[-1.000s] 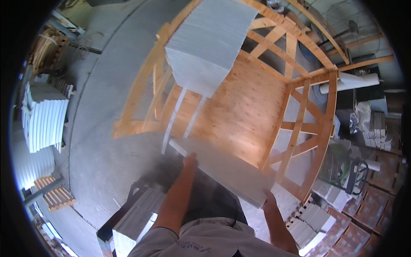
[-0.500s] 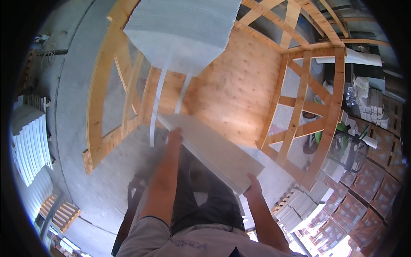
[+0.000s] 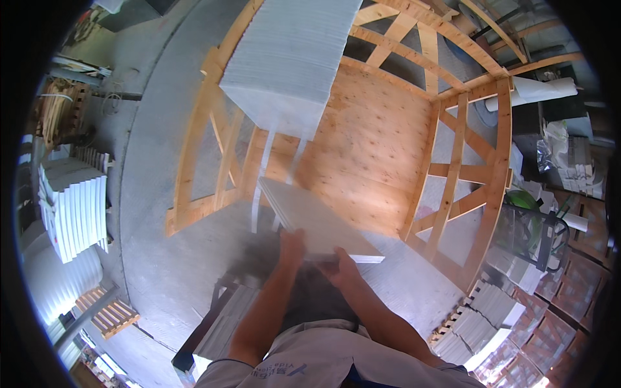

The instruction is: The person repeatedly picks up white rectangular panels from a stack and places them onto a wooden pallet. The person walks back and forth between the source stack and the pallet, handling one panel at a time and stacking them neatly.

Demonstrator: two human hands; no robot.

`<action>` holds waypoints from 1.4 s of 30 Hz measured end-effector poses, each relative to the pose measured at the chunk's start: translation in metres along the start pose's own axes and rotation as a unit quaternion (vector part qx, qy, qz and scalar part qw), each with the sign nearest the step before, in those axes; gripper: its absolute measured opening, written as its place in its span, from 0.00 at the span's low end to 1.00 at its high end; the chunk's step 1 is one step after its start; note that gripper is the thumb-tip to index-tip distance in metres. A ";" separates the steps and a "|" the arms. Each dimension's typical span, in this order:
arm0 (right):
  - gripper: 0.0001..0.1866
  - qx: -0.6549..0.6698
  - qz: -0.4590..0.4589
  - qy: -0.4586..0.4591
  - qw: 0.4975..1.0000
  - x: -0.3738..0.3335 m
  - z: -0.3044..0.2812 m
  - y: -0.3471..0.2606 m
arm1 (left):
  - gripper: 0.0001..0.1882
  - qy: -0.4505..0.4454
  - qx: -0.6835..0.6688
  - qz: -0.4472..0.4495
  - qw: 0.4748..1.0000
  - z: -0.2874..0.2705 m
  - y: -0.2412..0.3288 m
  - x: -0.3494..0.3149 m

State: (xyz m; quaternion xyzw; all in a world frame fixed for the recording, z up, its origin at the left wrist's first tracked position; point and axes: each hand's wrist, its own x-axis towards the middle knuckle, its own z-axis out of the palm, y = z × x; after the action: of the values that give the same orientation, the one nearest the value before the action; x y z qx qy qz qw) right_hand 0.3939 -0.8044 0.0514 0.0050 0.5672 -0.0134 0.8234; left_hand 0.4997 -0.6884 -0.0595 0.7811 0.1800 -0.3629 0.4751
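Observation:
A thin stack of pale grey, flat rectangular slabs [image 3: 323,220] is held at a slant before my body. On its near left edge, my left hand [image 3: 293,247] is closed, with the fingertips hidden. My right hand [image 3: 339,268] grips the near edge, close to the left one, its fingers partly underneath. Just beyond is an open-fronted wooden crate [image 3: 375,149]. A tall block of tightly packed pale slabs [image 3: 281,58] fills its left part. Two white straps [image 3: 261,178] hang from under that block toward me.
Slatted crate sides [image 3: 456,161] rise on the right. A dark-framed stand with slabs [image 3: 223,323] is by my left side. Slabs on a pallet [image 3: 472,317] lie at lower right. White-edged sheets [image 3: 74,207] and a small wooden pallet [image 3: 107,310] are at left.
My right hand has shifted from the slabs' right corner left along the near edge, closer to my left hand. The slabs have turned and tilted. The whole view has swung somewhat.

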 end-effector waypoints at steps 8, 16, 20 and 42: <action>0.13 -0.593 -0.225 -0.052 0.771 0.045 -0.057 -0.070 | 0.21 -0.085 -0.018 -0.111 0.990 -0.101 0.032 0.083; 0.21 -0.285 0.159 0.066 0.943 0.100 0.000 -0.043 | 0.19 -0.116 -0.143 -0.180 0.966 -0.181 0.060 0.129; 0.23 -0.351 0.143 0.124 0.917 0.097 0.078 -0.013 | 0.19 -0.129 -0.225 -0.230 0.938 -0.214 0.061 0.157; 0.24 -0.399 0.219 0.124 0.882 0.185 0.007 0.010 | 0.12 0.272 -0.378 -0.154 0.872 -0.146 0.103 0.057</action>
State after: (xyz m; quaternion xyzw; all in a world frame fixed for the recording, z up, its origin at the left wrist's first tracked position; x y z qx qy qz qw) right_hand 0.4669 -0.7978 -0.1192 -0.1988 0.6068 0.3955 0.6602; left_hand 0.6599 -0.6144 0.0033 0.5722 0.5433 -0.1091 0.6046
